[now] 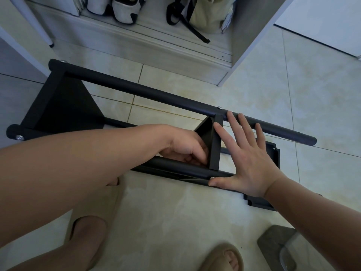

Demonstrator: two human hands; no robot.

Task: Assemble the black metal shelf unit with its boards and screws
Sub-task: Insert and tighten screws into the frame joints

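Black steel shelf frame (156, 94) lies on its side on the tiled floor (175, 212), centre frame. It looks rigid and fairly light, its smooth paint probably slick, so the round tubes seem the surest hold. Over the near tube (175, 165) the right hand (248, 159) presses flat with fingers spread, thumb beside a screw (212, 178). The left hand (183, 145) grips the middle board (205, 132). A sandal (220, 257) crowds the bottom edge, a loose board (271, 153) lies under the right hand, and a cabinet (252, 36) with shoes (123, 10) hems in the top.

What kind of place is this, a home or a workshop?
Probably a home, perhaps near the entrance: a tiled floor, white shoes and a canvas bag kept in a low cabinet.
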